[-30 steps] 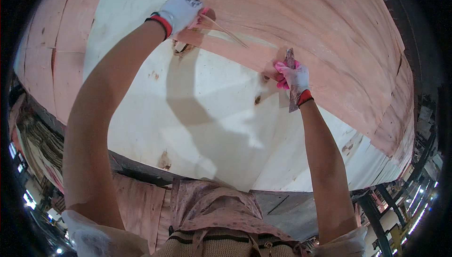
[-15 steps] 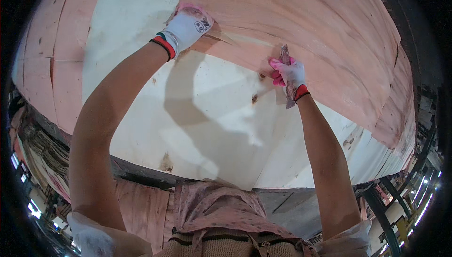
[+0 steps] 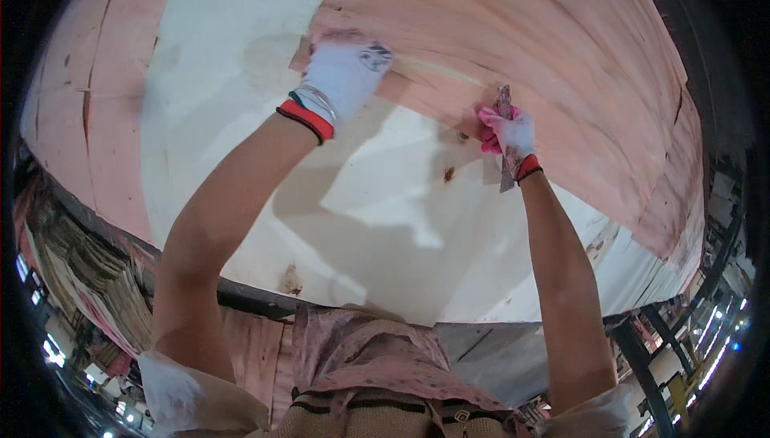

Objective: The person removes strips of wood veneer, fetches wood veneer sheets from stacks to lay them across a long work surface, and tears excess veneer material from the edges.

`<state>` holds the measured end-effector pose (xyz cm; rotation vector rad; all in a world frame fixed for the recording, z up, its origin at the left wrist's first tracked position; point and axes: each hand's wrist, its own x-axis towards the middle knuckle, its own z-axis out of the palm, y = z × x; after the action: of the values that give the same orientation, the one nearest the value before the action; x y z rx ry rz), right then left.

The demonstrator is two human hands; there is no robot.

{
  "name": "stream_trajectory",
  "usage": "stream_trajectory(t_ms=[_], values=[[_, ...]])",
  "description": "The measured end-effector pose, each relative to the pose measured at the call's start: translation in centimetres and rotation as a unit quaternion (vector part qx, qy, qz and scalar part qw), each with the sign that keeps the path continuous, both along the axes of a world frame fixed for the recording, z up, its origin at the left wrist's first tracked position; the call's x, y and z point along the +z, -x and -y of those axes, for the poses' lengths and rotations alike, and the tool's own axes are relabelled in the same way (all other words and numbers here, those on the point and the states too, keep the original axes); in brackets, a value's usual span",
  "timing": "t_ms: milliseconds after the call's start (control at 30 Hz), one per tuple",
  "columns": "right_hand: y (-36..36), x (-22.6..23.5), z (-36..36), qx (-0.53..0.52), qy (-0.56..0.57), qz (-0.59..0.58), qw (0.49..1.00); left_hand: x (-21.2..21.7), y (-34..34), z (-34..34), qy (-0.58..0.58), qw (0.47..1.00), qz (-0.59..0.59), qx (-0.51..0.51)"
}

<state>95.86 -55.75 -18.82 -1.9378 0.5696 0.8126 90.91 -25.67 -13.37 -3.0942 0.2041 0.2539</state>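
My left hand [image 3: 349, 69], in a white glove with a red cuff, is over the corner of a pink veneer sheet [image 3: 481, 21]. Its fingers are turned down and blurred, so their grip does not show. Beneath the pink sheet lies a pale wood veneer [image 3: 369, 221] with a few brown knots. My right hand [image 3: 509, 131], gloved in white with pink-stained fingers, is closed round a narrow flat scraper-like tool [image 3: 504, 95] crusted with pinkish residue. That hand is by the pink sheet's near edge, right of a dark knot.
Another pink veneer [image 3: 64, 117] covers the far left of the stack. Below left hangs a pile of thin veneer sheets [image 3: 76, 265]. A dark metal frame [image 3: 650, 358] stands at lower right. A stained pink apron [image 3: 369, 358] meets the table's near edge.
My left hand has moved right and slightly nearer, and a corner of pink sheet now shows left of it. My right hand has shifted slightly right with the scraper-like tool.
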Motion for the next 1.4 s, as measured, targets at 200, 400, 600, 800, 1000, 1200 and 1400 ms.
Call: stream_trajectory(t_ms=[200,400,600,800,1000,1200,1400], values=[[0.5,0.5,-1.8,-0.016,0.027,0.006,0.999,0.3,0.8,-2.1,0.237,0.971,0.013,0.042],[0.5,0.2,-2.3,-0.045,0.082,0.006,0.996,-7.2,0.5,-9.3,0.913,0.225,-0.146,0.309],[0.7,0.1,-1.8,-0.061,0.086,0.005,0.994,-7.6,1.4,-10.1,0.883,0.227,0.012,0.411],[0.9,-0.9,-0.8,-0.102,0.041,0.029,0.993,-5.5,2.5,-9.5,0.863,0.196,0.091,0.456],[0.8,-0.4,-1.8,-0.100,0.061,0.026,0.993,-0.4,2.2,-4.8,0.816,0.450,0.039,0.360],[1.7,-1.2,-2.2,-0.063,0.043,0.105,0.992,-1.3,9.1,-34.8,0.954,0.189,-0.099,0.212],[4.5,5.4,-6.1,0.089,0.233,0.162,0.955,1.9,12.9,-25.6,0.825,0.396,0.038,0.400]])
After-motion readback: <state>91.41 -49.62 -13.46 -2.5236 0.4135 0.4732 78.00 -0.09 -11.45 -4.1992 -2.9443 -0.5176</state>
